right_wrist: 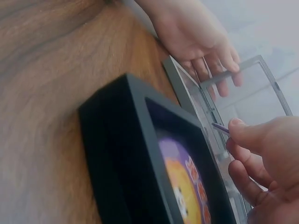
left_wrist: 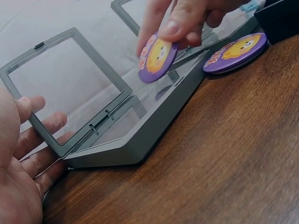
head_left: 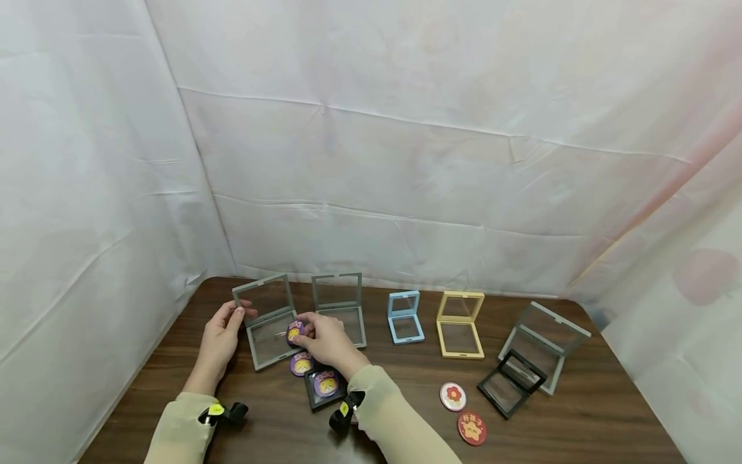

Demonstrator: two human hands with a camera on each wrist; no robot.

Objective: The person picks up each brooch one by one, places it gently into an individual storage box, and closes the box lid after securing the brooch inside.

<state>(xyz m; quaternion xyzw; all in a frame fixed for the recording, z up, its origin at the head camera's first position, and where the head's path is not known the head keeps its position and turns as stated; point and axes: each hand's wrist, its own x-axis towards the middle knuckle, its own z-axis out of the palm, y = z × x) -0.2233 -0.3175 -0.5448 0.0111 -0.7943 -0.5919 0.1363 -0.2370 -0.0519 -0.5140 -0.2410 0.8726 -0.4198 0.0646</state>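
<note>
My left hand (head_left: 217,338) holds the left edge of the raised lid of a hinged grey display frame (left_wrist: 131,151), thumb on one side and fingers behind. The frame stands spread, its clear film showing in both halves. Above its lower half, my right hand (head_left: 330,341) pinches a round purple button badge (left_wrist: 156,58) with a yellow cartoon face, tilted on edge between thumb and fingers. A second purple badge (left_wrist: 236,53) lies by the frame's near corner. Beside that sits a black frame (right_wrist: 107,140) with another purple badge (head_left: 326,385) in or on it.
Along the back stand another grey frame (head_left: 363,328), a small blue frame (head_left: 407,339) and a yellow frame (head_left: 462,354). At the right, a black frame (head_left: 493,403) overlaps a large grey frame (head_left: 556,377). A white flower badge (head_left: 453,396) and a red star badge (head_left: 472,428) lie nearer.
</note>
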